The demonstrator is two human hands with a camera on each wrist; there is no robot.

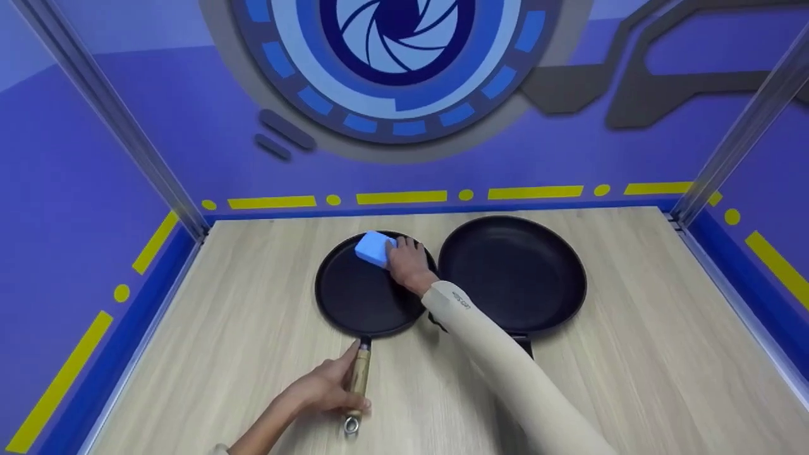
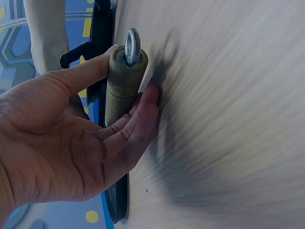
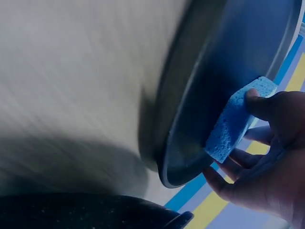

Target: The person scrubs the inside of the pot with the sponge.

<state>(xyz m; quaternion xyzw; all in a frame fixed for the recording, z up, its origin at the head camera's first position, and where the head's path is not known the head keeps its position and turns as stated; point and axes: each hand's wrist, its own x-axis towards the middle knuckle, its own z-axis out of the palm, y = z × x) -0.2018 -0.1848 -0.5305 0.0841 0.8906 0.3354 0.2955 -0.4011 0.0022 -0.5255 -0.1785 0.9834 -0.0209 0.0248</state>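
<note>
A flat black pan (image 1: 363, 294) with a low rim lies on the table, its wooden handle (image 1: 359, 373) pointing toward me. My left hand (image 1: 322, 385) holds that handle, thumb on one side and fingers on the other, as the left wrist view shows; a metal ring (image 2: 133, 46) sticks out of the handle's end. In my right hand (image 1: 409, 262) is a blue sponge (image 1: 374, 248), pinched between thumb and fingers. The right wrist view shows the sponge (image 3: 236, 119) against the pan's dark inner surface, near the far rim.
A larger, deeper black frying pan (image 1: 512, 275) stands close on the right, its handle (image 1: 523, 346) partly hidden under my right sleeve (image 1: 505, 360). Blue printed panels (image 1: 404, 174) wall in the back and sides of the wooden table (image 1: 253, 303).
</note>
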